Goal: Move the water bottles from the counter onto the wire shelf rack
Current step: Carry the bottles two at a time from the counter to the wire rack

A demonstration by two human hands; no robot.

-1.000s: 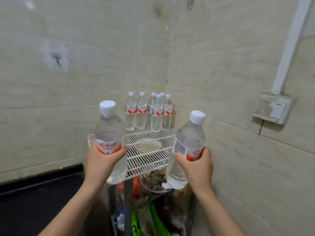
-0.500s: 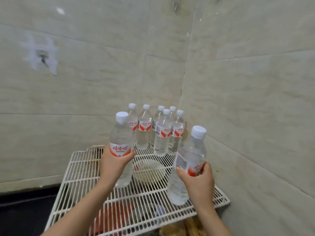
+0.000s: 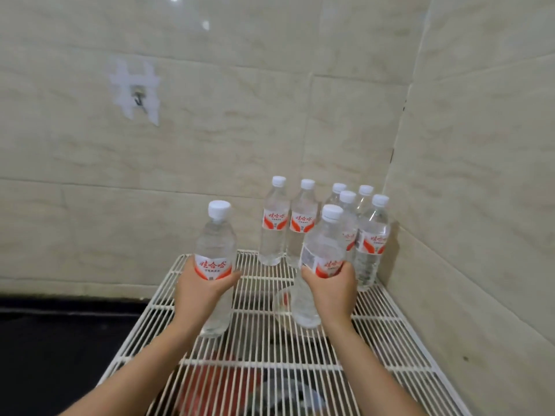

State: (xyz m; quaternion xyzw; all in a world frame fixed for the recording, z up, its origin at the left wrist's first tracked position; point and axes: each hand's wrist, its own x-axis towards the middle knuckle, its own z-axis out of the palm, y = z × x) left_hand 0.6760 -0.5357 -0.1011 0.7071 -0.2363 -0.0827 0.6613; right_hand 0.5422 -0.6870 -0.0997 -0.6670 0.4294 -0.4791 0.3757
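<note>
While both bottles are up over the wire shelf rack [image 3: 264, 363], a few things could go wrong. The left grip [image 3: 204, 291] is wrapped round the middle of the left bottle [image 3: 215, 244]. The right grip [image 3: 330, 288] is wrapped round the right bottle [image 3: 326, 244], which leans a little. The rack is made of thin wires with gaps between them, so I think a bottle put down crooked could wobble and fall over. Six more bottles [image 3: 303, 223] stand close together in the back corner by the walls. The right bottle is just in front of them, and I think a bump could knock them down like pins. The left bottle is near the left edge of the rack, so it could tip off that side.

Some things are hard to see. I cannot tell if the bottoms of the two held bottles touch the wires or hang just above them. The fingers on the far side of each bottle are hidden. Under the rack there are red and dark shapes [image 3: 216, 391], but the wires hide parts of them and I cannot say what they are. The tabletop the bottles come from is not in view.
</note>
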